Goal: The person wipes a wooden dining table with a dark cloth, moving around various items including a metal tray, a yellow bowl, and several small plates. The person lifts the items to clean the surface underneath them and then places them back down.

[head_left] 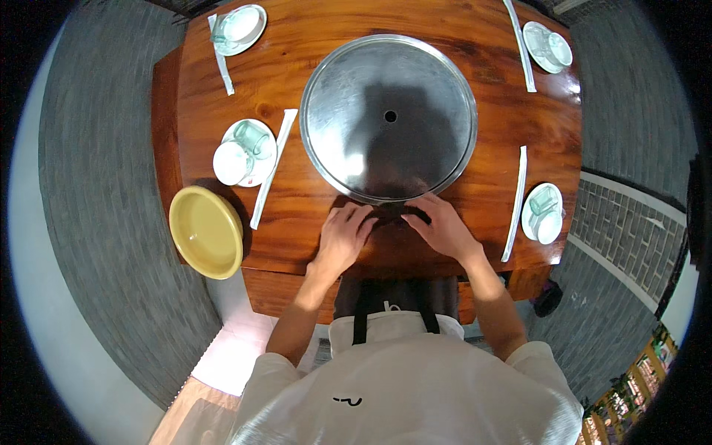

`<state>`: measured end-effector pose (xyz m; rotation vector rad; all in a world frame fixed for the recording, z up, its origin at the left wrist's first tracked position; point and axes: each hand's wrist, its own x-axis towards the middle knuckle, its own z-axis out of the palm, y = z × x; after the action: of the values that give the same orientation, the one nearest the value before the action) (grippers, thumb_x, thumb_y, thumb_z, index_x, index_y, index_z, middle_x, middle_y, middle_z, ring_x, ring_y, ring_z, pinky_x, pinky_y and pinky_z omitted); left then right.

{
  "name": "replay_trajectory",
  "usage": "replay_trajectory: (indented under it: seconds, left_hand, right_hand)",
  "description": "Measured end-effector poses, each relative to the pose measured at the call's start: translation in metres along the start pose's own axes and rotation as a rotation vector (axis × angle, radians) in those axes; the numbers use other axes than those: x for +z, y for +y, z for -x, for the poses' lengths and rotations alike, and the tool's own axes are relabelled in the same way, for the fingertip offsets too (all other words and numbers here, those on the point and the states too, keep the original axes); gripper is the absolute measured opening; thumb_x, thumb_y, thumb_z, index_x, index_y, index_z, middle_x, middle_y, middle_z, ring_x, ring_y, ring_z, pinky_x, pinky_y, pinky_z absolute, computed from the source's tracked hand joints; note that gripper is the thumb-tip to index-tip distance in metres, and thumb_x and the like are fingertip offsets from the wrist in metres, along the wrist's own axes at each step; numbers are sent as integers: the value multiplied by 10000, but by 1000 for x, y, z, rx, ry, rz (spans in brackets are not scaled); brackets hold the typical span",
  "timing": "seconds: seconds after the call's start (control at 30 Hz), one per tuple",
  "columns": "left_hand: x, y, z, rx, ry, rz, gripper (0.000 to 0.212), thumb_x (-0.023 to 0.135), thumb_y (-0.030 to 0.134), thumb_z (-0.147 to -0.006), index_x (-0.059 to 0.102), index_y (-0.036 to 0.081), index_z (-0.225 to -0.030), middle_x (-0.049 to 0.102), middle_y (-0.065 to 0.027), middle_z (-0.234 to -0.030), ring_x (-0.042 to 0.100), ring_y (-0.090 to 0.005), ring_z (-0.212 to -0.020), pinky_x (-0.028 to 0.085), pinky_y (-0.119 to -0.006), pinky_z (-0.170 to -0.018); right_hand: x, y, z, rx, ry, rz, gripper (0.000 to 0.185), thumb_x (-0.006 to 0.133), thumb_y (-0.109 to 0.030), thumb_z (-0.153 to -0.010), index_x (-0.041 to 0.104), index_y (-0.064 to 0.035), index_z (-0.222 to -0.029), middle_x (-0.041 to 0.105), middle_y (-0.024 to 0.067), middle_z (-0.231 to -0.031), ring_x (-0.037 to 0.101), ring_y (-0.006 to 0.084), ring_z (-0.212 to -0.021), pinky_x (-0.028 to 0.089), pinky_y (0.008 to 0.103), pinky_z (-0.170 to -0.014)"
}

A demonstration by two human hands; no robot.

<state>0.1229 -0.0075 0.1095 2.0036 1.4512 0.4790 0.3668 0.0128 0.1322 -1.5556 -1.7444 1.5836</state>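
A large round metal lid [391, 150] with a small dark hole at its middle lies on the wooden table [484, 222]. My left hand [346, 231] is at the lid's near rim, left of its middle, with fingers curled and a little apart. At the same rim, further right, is my right hand [439, 225], its thumb and fingers spread. Whether the fingertips touch or grip the rim is hard to tell. Between the two hands is a dark strip of shadow under the lid's edge.
A yellow plastic basin [206, 232] sits at the table's left edge. Place settings surround the lid: plates [269, 161] with glasses [251, 138] and white bowls [230, 163], and paper-wrapped chopsticks [275, 167] beside them. More wrapped chopsticks [516, 206] lie at the right.
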Motion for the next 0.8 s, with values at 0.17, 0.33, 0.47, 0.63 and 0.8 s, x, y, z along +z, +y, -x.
replay_trajectory:
  seconds: [0.17,0.33,0.47,0.63,0.8]
  left_hand:
    - [-33,-24,-39,-95,276,-308,270,644,151,-963,685,29,-1200,592,-172,-1261,565,-356,-1155,477,-466,-981]
    - [14,-48,-21,-59,265,-215,393,638,122,-954,596,65,-1341,517,-183,-1366,476,-385,-1259,404,-521,-1036]
    - [32,-53,-9,-121,272,-289,466,661,101,-921,546,89,-1373,529,-178,-1302,496,-373,-1191,407,-502,-1014]
    - [-4,-62,-23,-266,32,-10,380,727,86,-862,604,68,-1222,581,-146,-1200,517,-326,-1152,415,-447,-1010]
    - [-68,-53,-18,-375,-222,383,423,801,83,-801,632,41,-1186,659,-122,-1078,601,-248,-1032,472,-375,-943]
  right_hand:
    - [13,-14,-74,-231,390,397,352,702,-206,-923,630,-14,-1208,610,165,-1182,566,360,-1123,474,450,-947]
    - [53,-7,-77,-277,420,679,469,684,-203,-926,546,-19,-1335,571,177,-1221,549,392,-1104,473,462,-944]
    - [81,14,-71,-142,447,539,431,700,-209,-914,566,-56,-1294,545,185,-1254,558,398,-1100,489,485,-915]
    - [70,21,-83,-70,291,212,290,672,-112,-910,597,-53,-1184,597,170,-1128,586,362,-1022,487,467,-863]
    - [24,-4,-75,-87,140,71,246,664,-109,-915,614,-42,-1147,641,141,-1039,599,337,-979,490,440,-862]
